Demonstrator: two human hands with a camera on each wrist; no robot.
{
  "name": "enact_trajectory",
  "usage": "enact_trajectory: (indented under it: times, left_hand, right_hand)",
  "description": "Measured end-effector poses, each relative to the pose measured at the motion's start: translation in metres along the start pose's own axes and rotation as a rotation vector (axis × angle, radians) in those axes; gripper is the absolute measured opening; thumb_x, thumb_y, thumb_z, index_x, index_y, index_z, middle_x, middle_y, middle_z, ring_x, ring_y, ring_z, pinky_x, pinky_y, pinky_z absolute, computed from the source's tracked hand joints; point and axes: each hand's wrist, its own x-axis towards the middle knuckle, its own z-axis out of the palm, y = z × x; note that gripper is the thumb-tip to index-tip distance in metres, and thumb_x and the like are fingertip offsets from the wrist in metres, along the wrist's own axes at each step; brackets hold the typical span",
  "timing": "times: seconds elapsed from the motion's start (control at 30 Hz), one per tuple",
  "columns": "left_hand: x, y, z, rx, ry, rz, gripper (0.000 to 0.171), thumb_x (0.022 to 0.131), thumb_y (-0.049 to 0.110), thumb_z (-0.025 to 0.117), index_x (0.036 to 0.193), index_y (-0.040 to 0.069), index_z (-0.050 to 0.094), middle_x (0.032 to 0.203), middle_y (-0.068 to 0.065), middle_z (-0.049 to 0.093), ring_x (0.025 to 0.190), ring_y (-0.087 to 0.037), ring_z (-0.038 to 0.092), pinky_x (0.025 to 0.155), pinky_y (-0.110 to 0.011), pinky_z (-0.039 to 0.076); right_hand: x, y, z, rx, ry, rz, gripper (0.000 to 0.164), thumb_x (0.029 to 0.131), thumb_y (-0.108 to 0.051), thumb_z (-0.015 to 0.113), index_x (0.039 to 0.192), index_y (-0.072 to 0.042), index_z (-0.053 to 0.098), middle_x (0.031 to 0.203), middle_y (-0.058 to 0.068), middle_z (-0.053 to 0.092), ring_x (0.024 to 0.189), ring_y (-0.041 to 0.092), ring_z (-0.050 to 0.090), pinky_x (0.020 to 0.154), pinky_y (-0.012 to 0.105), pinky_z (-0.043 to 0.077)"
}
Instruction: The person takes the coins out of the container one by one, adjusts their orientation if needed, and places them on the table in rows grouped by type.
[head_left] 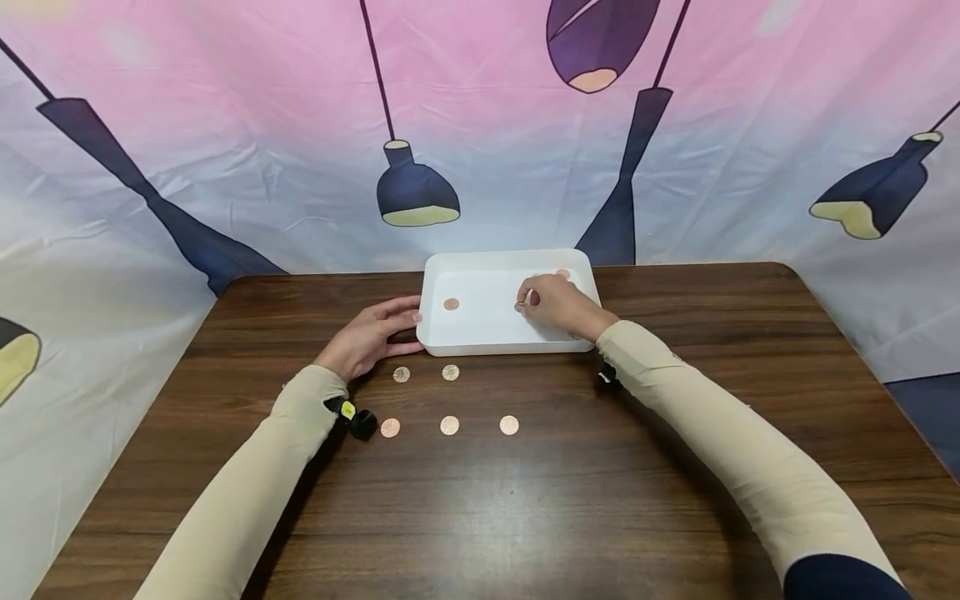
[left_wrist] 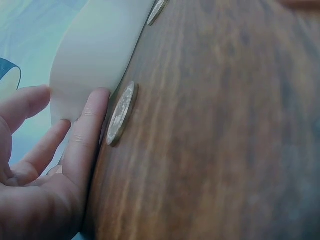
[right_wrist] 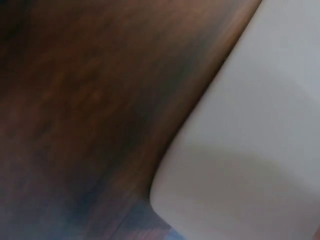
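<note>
A shallow white tray (head_left: 491, 340) lies at the back of the wooden table. At its left end my left hand (head_left: 365, 340) rests with extended fingers against the outer wall; the left wrist view shows the fingertips touching that white wall (left_wrist: 95, 50). Over the tray, my right hand (head_left: 561, 305) pinches a coin (head_left: 521, 306) between thumb and fingers. Inside the tray lie a copper coin (head_left: 451, 304) on the left and another coin (head_left: 563, 273) near the back right, partly beside the hand. The right wrist view has only the tray's side (right_wrist: 240, 130), without the fingers.
In front of the tray, two coins form a back row, with one silvery coin (head_left: 401, 374) at its left. Three coppery coins make a front row, its middle coin (head_left: 449, 426) included. A printed lamp-pattern cloth (head_left: 495, 192) hangs behind the table (head_left: 637, 500).
</note>
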Motion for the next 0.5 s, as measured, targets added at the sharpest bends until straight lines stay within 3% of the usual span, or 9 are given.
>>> enact_trajectory:
  times: [0.3, 0.5]
  left_hand:
    - [0.0003, -0.0018, -0.0008, 0.005, -0.006, 0.004, 0.060, 0.111, 0.018, 0.059, 0.166, 0.015, 0.035, 0.164, -0.014, 0.039, 0.137, -0.032, 0.052, 0.101, -0.037, 0.062]
    - [-0.0005, -0.0008, -0.0030, 0.004, -0.020, 0.010, 0.061, 0.111, 0.018, 0.059, 0.167, 0.014, 0.034, 0.165, -0.014, 0.037, 0.141, -0.034, 0.050, 0.103, -0.038, 0.061]
  right_hand:
    - [0.0028, 0.0020, -0.0017, 0.025, -0.074, 0.016, 0.030, 0.098, -0.002, 0.064, 0.128, 0.003, 0.066, 0.108, 0.018, 0.068, 0.092, 0.027, 0.060, 0.082, 0.036, 0.051]
    - [0.0046, 0.0000, -0.0028, 0.091, -0.143, 0.054, 0.037, 0.098, 0.002, 0.062, 0.135, 0.002, 0.060, 0.115, 0.021, 0.061, 0.060, 0.016, 0.049, 0.054, 0.026, 0.045]
